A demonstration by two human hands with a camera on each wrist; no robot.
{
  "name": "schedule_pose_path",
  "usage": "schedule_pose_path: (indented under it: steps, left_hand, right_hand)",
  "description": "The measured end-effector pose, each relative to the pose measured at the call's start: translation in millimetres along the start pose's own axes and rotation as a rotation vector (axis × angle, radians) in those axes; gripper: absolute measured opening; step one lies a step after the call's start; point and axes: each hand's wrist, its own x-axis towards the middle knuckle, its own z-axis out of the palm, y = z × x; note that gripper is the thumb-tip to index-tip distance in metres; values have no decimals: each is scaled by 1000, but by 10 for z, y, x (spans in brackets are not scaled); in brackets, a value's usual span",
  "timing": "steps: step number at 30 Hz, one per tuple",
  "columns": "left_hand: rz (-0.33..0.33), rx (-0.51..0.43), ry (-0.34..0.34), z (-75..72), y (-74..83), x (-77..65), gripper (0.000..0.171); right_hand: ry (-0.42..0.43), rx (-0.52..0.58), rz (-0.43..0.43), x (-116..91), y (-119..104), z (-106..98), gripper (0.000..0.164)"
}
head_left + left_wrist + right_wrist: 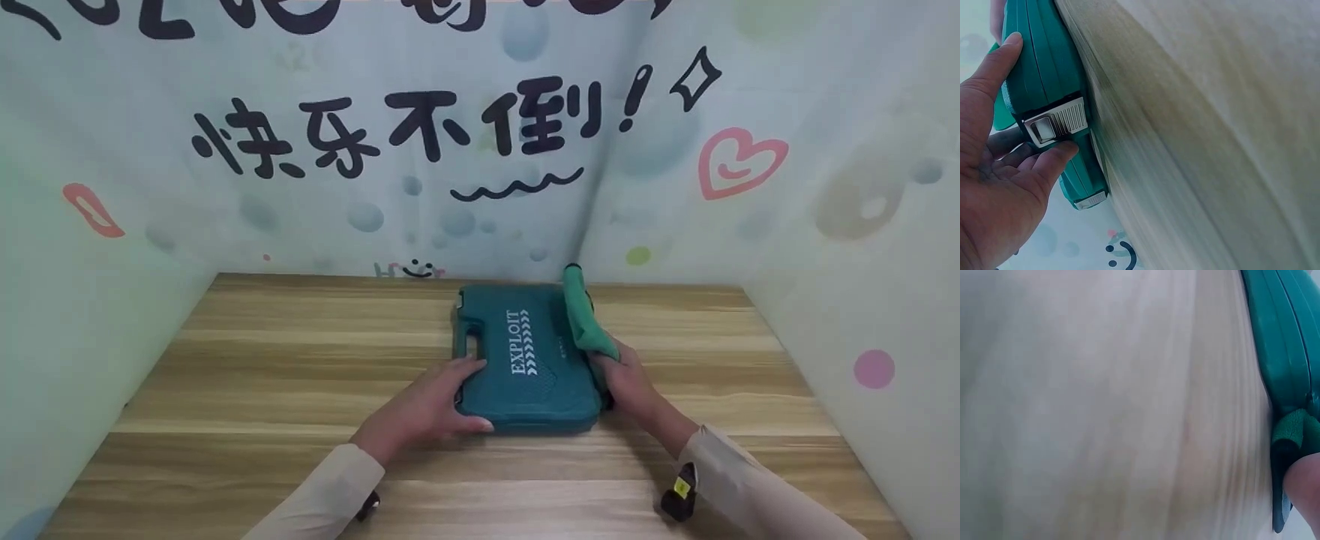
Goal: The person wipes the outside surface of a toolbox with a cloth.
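Note:
A teal plastic carrying case (551,394) lies flat on the table, its lid printed EXPLOIT and its handle side facing left. My left hand (427,405) holds that side, thumb at the near corner and fingers by the handle opening. In the left wrist view, a fingertip meets the edge of a silver latch (1055,122); a second latch (1091,200) shows farther along. My right hand (634,382) grips a green cloth (585,319) against the case's right side, part of it flopped over the lid edge. The right wrist view shows the cloth (1292,427) pressed at the case's side.
Beneath everything is a wood-grain table (300,352). A printed backdrop (322,217) with dark lettering rises behind its far edge, and pale walls stand at left and right. A small black device (679,495) sits by the right cuff.

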Motion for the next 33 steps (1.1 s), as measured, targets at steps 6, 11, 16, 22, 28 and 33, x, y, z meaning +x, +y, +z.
schedule_pose_path:
  steps: [6,11,16,22,28,33]
  left_hand:
    - [-13,-26,-2,-3,-13,11,97]
    - [8,-29,14,-12,-44,46,97]
    - [19,-29,24,-1,-61,97,96]
    - [15,-53,29,6,-37,141,96]
    - [18,-24,27,12,-23,147,97]
    - [12,-16,34,0,-22,138,97]
  right_hand:
    - [5,-16,9,-25,-15,-3,46]
    - [18,18,41,-8,-26,6,43]
    - [44,9,21,57,-32,31,40]
    - [47,-63,-33,105,-9,26,41]
    - [62,-76,-25,-23,-23,43,42]
    - [98,-86,-1,-153,-73,110,42]
